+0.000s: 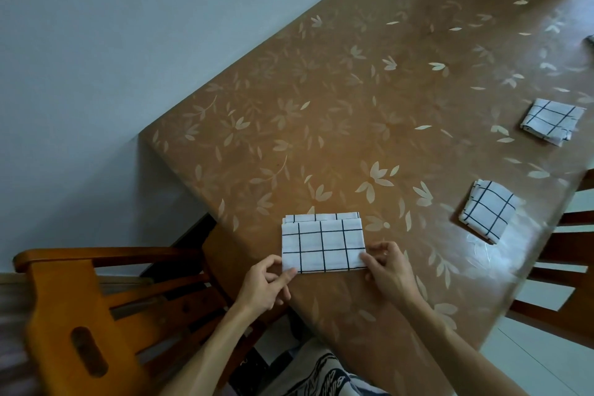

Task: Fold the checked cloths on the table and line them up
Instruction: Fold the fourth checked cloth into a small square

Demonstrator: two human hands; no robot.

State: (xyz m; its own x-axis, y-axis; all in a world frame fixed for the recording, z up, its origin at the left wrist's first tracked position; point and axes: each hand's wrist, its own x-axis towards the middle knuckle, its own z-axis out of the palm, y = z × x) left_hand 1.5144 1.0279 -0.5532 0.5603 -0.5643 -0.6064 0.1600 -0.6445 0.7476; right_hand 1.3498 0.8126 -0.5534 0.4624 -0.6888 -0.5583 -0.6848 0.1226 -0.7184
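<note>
A white cloth with a dark check (pixel 323 244) lies folded into a rectangle near the table's corner in front of me. My left hand (pixel 266 283) pinches its near left corner. My right hand (pixel 385 270) pinches its near right corner. Two more checked cloths lie folded into small squares along the right side of the table: one (pixel 488 210) close by, one (pixel 551 120) farther off. The upper layer of the cloth I hold stops short of the far edge, so a strip of the layer below shows.
The brown table (pixel 337 100) has a pale leaf pattern and runs away to the upper right beside a grey wall. An orange wooden chair (pixel 96 305) stands at my left, another chair (pixel 556 254) at the right edge. A bit of dark cloth (pixel 590 39) shows at the far right.
</note>
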